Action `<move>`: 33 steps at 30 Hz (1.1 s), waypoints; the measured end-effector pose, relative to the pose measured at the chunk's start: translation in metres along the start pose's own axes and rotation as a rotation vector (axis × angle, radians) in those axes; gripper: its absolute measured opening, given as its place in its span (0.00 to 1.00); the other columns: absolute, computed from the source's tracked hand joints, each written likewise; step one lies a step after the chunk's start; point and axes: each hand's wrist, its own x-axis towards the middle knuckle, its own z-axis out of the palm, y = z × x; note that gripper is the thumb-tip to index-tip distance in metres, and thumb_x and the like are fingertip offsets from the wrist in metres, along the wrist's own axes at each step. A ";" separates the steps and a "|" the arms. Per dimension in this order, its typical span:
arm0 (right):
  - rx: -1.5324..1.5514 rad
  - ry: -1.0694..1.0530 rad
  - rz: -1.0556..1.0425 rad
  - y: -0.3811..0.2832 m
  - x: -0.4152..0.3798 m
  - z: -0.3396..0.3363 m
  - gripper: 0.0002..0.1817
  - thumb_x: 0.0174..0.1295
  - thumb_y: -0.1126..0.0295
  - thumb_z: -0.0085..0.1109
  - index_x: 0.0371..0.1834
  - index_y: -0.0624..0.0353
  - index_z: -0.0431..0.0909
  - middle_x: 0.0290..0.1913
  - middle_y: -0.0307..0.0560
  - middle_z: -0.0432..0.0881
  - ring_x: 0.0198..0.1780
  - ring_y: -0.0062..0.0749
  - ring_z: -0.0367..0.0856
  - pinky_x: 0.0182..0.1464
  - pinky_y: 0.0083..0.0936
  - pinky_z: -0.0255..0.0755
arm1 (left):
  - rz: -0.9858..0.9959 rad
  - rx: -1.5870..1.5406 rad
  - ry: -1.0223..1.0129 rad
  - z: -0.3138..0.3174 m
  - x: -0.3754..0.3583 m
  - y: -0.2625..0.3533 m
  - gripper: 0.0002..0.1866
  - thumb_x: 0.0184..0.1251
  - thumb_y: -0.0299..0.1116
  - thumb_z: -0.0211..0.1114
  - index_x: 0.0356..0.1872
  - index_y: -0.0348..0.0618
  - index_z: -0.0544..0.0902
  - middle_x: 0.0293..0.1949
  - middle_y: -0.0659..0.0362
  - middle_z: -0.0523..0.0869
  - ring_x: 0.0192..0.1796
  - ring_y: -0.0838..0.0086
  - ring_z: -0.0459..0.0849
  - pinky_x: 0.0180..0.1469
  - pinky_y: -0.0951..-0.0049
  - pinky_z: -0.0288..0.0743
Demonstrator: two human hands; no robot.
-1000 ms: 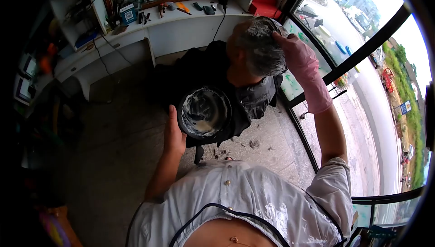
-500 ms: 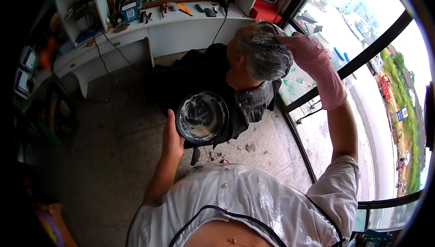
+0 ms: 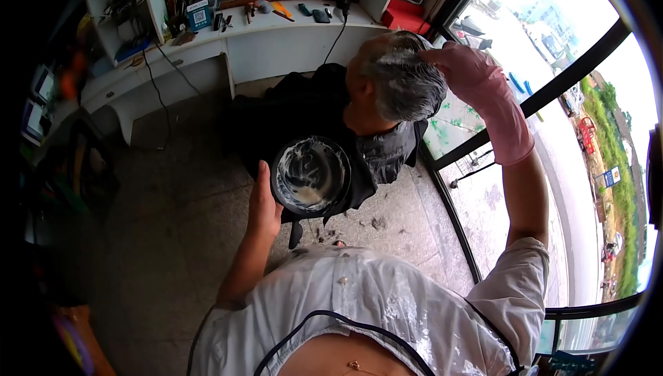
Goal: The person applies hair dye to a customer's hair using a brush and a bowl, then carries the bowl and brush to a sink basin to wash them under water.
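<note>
A round black bowl is held by its left rim in my bare left hand. White cream is smeared over its inside, thicker at the bottom. The bowl is over the black cape of a seated person. That person's hair is wet-looking and streaked with white cream. My right hand, in a pink rubber glove, is at the back of the head, fingertips bunched together at the hair. Whatever sits between those fingertips, if anything, is too small to make out.
A white counter with clippers, combs and a QR-code sign runs along the far wall. A red box stands in the shelf unit. Dark-framed glass is close on the right. Hair clippings lie on the floor.
My right hand has shifted slightly to the right, its fingertips pulling back along the hair. The bowl in my left hand has moved a little up and to the right.
</note>
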 end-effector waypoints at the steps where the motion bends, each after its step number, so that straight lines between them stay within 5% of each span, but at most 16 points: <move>1: 0.066 0.148 -0.019 0.004 0.005 0.011 0.15 0.58 0.75 0.47 0.45 0.45 0.78 0.28 0.47 0.75 0.30 0.41 0.76 0.32 0.30 0.68 | -0.014 -0.011 0.007 0.000 0.001 0.000 0.29 0.63 0.57 0.47 0.49 0.39 0.74 0.48 0.59 0.79 0.50 0.75 0.76 0.53 0.74 0.70; 6: 0.020 0.261 -0.102 -0.005 0.002 0.026 0.15 0.58 0.73 0.48 0.46 0.44 0.77 0.29 0.48 0.75 0.31 0.41 0.77 0.32 0.32 0.69 | 0.008 -0.006 0.037 0.003 0.000 0.005 0.28 0.63 0.58 0.46 0.47 0.41 0.74 0.43 0.59 0.80 0.45 0.77 0.79 0.48 0.76 0.74; 8: -0.081 -0.043 0.007 -0.022 -0.008 -0.001 0.14 0.57 0.72 0.49 0.45 0.45 0.78 0.29 0.47 0.75 0.32 0.40 0.78 0.33 0.33 0.69 | -0.015 0.022 0.058 0.005 -0.002 0.005 0.28 0.63 0.57 0.46 0.48 0.41 0.74 0.43 0.60 0.80 0.45 0.76 0.79 0.48 0.76 0.74; 16: 0.003 0.127 -0.096 -0.029 0.036 0.018 0.17 0.53 0.77 0.48 0.43 0.46 0.78 0.33 0.47 0.77 0.36 0.41 0.79 0.38 0.31 0.71 | -0.021 0.012 0.040 0.002 -0.003 0.004 0.29 0.63 0.58 0.47 0.49 0.41 0.74 0.46 0.60 0.79 0.48 0.76 0.77 0.50 0.76 0.72; 18: -0.192 -0.137 -0.005 -0.035 0.033 0.010 0.16 0.52 0.77 0.47 0.42 0.48 0.78 0.35 0.47 0.78 0.39 0.41 0.78 0.40 0.31 0.72 | -0.024 0.001 0.052 0.002 -0.001 0.005 0.30 0.62 0.58 0.48 0.49 0.39 0.74 0.47 0.59 0.79 0.48 0.76 0.77 0.51 0.75 0.71; 25: -0.042 0.144 -0.106 -0.026 0.036 0.017 0.14 0.51 0.75 0.49 0.40 0.51 0.79 0.35 0.48 0.79 0.40 0.42 0.78 0.41 0.31 0.72 | -0.034 -0.019 0.018 -0.001 -0.002 0.002 0.30 0.62 0.57 0.48 0.50 0.39 0.73 0.47 0.59 0.79 0.50 0.75 0.76 0.54 0.74 0.68; 28: -0.077 -0.023 0.064 -0.038 0.038 0.015 0.14 0.52 0.75 0.48 0.40 0.51 0.79 0.34 0.49 0.79 0.40 0.42 0.78 0.41 0.31 0.72 | -0.033 -0.027 0.018 -0.002 -0.001 0.002 0.30 0.63 0.57 0.48 0.50 0.39 0.73 0.47 0.59 0.79 0.50 0.75 0.76 0.54 0.74 0.68; 33: -0.103 -0.058 -0.046 -0.034 0.030 0.004 0.13 0.54 0.74 0.47 0.40 0.51 0.79 0.33 0.50 0.79 0.39 0.41 0.79 0.41 0.31 0.72 | -0.014 -0.027 -0.006 0.004 -0.004 0.004 0.30 0.63 0.57 0.48 0.51 0.39 0.73 0.48 0.58 0.78 0.50 0.75 0.76 0.54 0.74 0.68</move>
